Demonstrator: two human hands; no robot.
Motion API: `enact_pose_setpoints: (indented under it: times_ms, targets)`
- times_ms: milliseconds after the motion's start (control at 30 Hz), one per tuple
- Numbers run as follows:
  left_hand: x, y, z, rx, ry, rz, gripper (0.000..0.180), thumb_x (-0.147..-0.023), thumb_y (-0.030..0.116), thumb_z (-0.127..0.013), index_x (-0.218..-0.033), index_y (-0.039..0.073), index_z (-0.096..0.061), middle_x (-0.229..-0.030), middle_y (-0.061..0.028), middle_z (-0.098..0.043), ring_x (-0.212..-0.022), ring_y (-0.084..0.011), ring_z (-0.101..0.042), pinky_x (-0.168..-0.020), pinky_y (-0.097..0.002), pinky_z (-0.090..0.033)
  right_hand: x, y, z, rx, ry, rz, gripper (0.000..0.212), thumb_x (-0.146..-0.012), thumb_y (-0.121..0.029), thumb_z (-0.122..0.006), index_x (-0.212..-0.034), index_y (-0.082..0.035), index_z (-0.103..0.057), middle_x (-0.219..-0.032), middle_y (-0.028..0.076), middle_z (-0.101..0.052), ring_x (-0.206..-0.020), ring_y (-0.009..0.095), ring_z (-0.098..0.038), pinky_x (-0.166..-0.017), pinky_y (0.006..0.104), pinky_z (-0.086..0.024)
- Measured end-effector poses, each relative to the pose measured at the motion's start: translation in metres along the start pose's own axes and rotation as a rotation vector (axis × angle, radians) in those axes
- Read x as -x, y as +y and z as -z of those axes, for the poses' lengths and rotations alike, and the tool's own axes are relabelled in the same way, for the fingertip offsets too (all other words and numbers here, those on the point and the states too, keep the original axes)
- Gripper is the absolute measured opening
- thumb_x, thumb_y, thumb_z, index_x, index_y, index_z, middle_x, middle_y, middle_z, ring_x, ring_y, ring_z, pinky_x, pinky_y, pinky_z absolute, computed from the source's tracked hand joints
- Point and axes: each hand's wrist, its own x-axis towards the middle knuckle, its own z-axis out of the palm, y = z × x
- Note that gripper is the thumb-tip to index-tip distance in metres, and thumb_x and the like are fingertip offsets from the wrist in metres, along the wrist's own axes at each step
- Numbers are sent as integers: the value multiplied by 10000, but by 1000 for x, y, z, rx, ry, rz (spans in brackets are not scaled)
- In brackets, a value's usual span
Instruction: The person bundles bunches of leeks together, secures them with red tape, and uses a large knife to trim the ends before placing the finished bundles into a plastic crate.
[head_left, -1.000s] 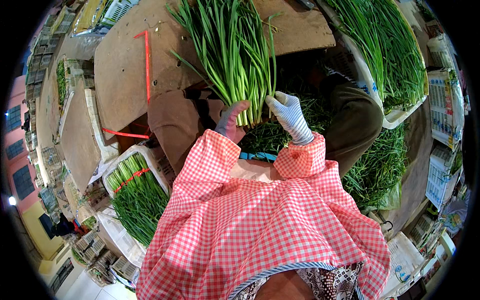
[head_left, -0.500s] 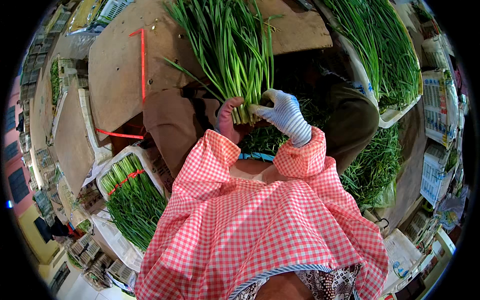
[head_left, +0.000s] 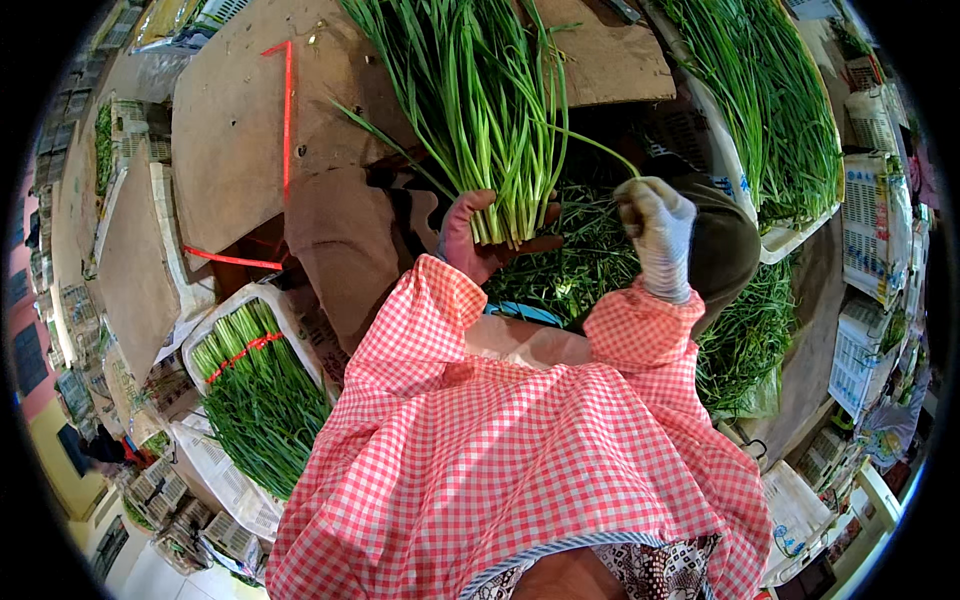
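Observation:
A thick bunch of garlic chives [head_left: 485,130] lies across my left hand [head_left: 468,232], which wears a pinkish glove. My thumb is over the pale stalk ends, and the dark fingers pass beneath and show on the right side. The green leaves run away from me over the brown board. Off to the right, my right hand [head_left: 658,225], in a whitish striped glove, is closed on the end of a single chive stalk [head_left: 600,148]. That stalk bends out from the bunch's right side.
The brown board [head_left: 235,150] carries a red strip [head_left: 288,120]. A white crate [head_left: 780,245] of long chives stands at the right. Loose green leaves [head_left: 745,345] lie below it and between my knees. At the left, a tied bunch [head_left: 260,390] sits in a white crate.
My right hand has moved right, away from the bunch, and now draws one stalk out sideways. My left hand keeps its hold; its fingers now show beneath the stalk ends.

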Motion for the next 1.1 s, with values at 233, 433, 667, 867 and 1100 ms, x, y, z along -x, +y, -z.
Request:
enact_pose_setpoints:
  times_ms: [233,433,667,867,1100]
  targets:
    - [-8,-2,10,134,-96,20,641,-797,262,-507,-1340,-41,-353,-1324,-251,-426,-1225,-417,-415,-994,-672,-271,17,13,117,173,345,138,177,-875,-134,-568,-857,28,-636,-631,42,-563,-514,87,-472,-455,221,-368]
    - [-11,-3,16,123,-95,23,613,-810,264,-491,-1328,-43,-373,-1319,-238,-439,-1237,-411,-402,-1002,-659,-273,60,64,42,1144,-478,-151,336,-784,-326,-618,-778,10,-642,-694,199,-605,-700,335,-622,-657,398,-489]
    - [-6,-9,24,-11,9,-71,507,-834,260,-475,-1253,-25,-458,-1252,-205,-506,-1123,-364,-522,-944,-604,-398,11,12,-45,421,-273,123,301,-801,-263,-614,-771,35,-629,-636,162,-595,-565,193,-603,-536,315,-458]
    - [-14,-18,38,3,-88,-71,410,-862,297,-503,-1159,14,-515,-1116,-139,-589,-1040,-275,-575,-920,-525,-454,-36,17,-82,645,-316,85,399,-790,-368,-626,-854,25,-659,-710,178,-646,-651,257,-653,-636,349,-510]
    - [-17,-24,51,-5,-90,-117,441,-860,309,-531,-1190,20,-496,-1138,-142,-581,-1053,-287,-568,-913,-525,-459,-35,35,-81,348,-191,170,251,-768,-188,-669,-830,54,-642,-646,124,-617,-572,130,-565,-553,296,-475]
